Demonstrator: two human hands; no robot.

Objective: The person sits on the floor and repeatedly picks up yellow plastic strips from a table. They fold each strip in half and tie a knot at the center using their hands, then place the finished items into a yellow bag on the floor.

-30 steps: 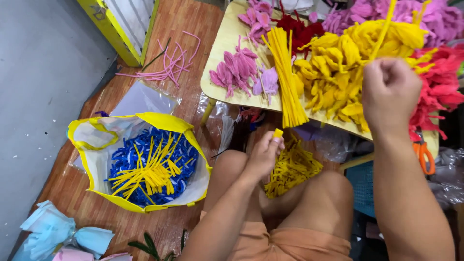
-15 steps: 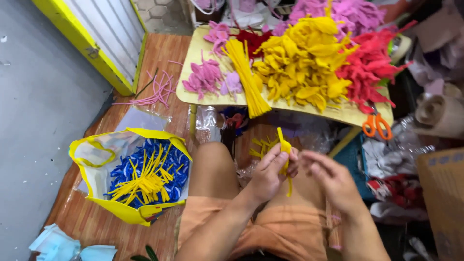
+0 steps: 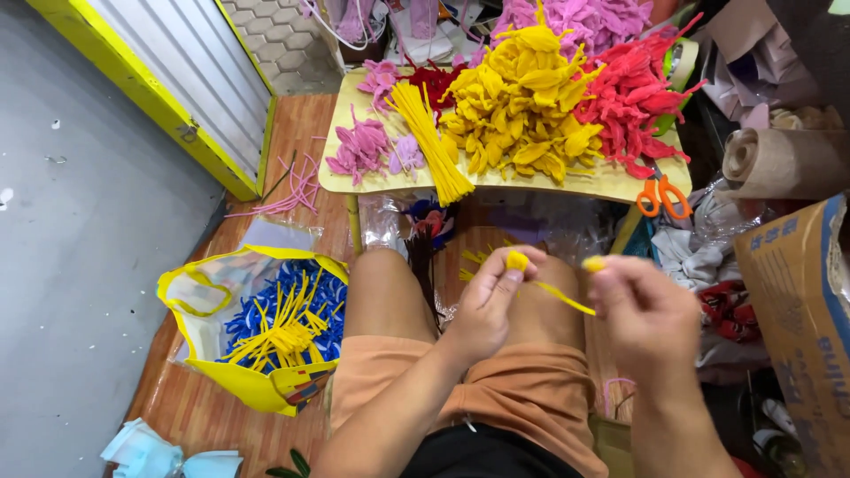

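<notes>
- The person sits with knees up in front of a low yellow table (image 3: pixel 611 184); both hands work just above the lap.
- The left hand (image 3: pixel 485 305) is pinched shut on one end of a yellow pipe cleaner (image 3: pixel 551 289) — a small curled loop of it shows at the fingertips.
- The right hand (image 3: pixel 645 312), at about 3 o'clock from the left, has thumb and forefinger closed on the other end, so the thin stem runs slanting between the two hands.
- To do this bend well, I'd judge the grip should stay close to the curl, with the stem kept taut so the twist forms at the tip and not midway.
- At 12 o'clock on the table lies a straight bundle of yellow stems (image 3: pixel 429 142), beside a heap of finished yellow flowers (image 3: pixel 522 106), with red flowers (image 3: pixel 633 97) at 1 o'clock and pink flowers (image 3: pixel 361 149) at 11.
- Orange-handled scissors (image 3: pixel 662 196) rest at the table's near right edge.
- At 9 o'clock on the wooden floor stands an open yellow bag (image 3: pixel 257 389) holding blue and yellow stems — well apart from the hands.
</notes>
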